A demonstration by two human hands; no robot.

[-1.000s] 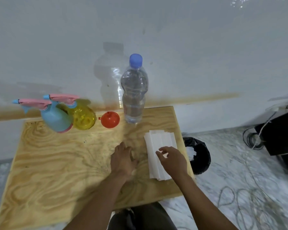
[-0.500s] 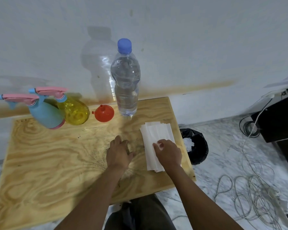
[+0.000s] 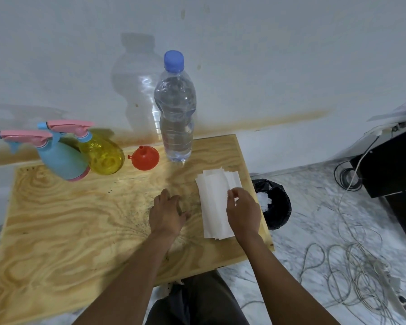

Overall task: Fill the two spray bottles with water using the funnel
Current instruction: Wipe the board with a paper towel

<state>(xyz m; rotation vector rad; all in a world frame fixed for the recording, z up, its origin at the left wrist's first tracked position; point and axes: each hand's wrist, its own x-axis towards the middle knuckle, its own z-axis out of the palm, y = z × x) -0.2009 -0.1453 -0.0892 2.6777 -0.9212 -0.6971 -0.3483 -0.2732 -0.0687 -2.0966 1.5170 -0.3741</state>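
Sprayers: blue sprayer [image 3: 61, 160] & yellow sprayer [image 3: 103, 156] stood touching at back-left of bench [image 3: 56, 231], by the wall; heads on, nozzles pointing left.
Funnel: funnel [image 3: 144, 158] sat mouth-down just right of yellow sprayer, btw it & water bottle [image 3: 175, 113].
Water bottle: upright, capped, held water.
L hand: left hand [image 3: 167, 212] lay flat on bench, centre-front, fingers straight, holding nothing.
R hand: right hand [image 3: 243, 212] rested on paper [image 3: 215, 202] near bench's right edge, fingertips seeming to pinch top sheet.
Key relation: sprayers lay fwd & well left of both hands; L hand nearer, reach diagonal. Funnel & water bottle approx straight ahead of L hand.
Step (judged): nothing filled yet; heads prob. need unscrewing first.
Beyond: bin [image 3: 277, 207] on floor just off bench's right side.
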